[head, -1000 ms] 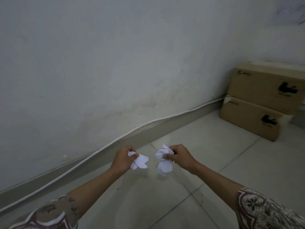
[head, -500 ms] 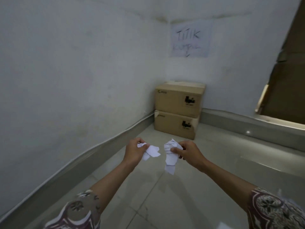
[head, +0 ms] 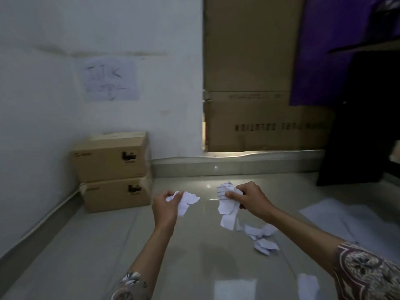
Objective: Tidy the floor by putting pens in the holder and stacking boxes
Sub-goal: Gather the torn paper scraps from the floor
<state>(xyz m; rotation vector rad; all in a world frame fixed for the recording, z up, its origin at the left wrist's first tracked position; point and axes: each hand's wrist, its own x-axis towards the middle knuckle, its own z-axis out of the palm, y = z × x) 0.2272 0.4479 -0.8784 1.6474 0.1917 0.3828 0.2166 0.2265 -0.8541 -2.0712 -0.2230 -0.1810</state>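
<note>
Your left hand [head: 165, 205] pinched a torn scrap [head: 187, 200] of white paper between thumb and fingers, held out over the floor [head: 86, 245]. Your right hand [head: 251, 199] gripped a larger crumpled piece [head: 226, 207] with printed lines on it, its lower end hanging loose below your fingers. The two hands were apart, level with each other, each closed on its own paper.

Two boxes [head: 112, 172] were stacked in the corner to your left, one squarely on the other, the lower one on the floor against the wall [head: 43, 105]. No pens or holder showed in the view.

More torn bits [head: 263, 238] lay on the floor just beneath and right of your right hand. Flat white sheets [head: 331, 215] lay farther right, and another sheet [head: 307, 285] near your right sleeve [head: 368, 276].

A handwritten sign [head: 110, 80] was stuck on the wall above the boxes; its writing was too blurred to read fully. A large cardboard panel [head: 249, 83] stood upright beyond the hands, with purple cloth [head: 329, 50] and something dark [head: 357, 137] at its right.
</note>
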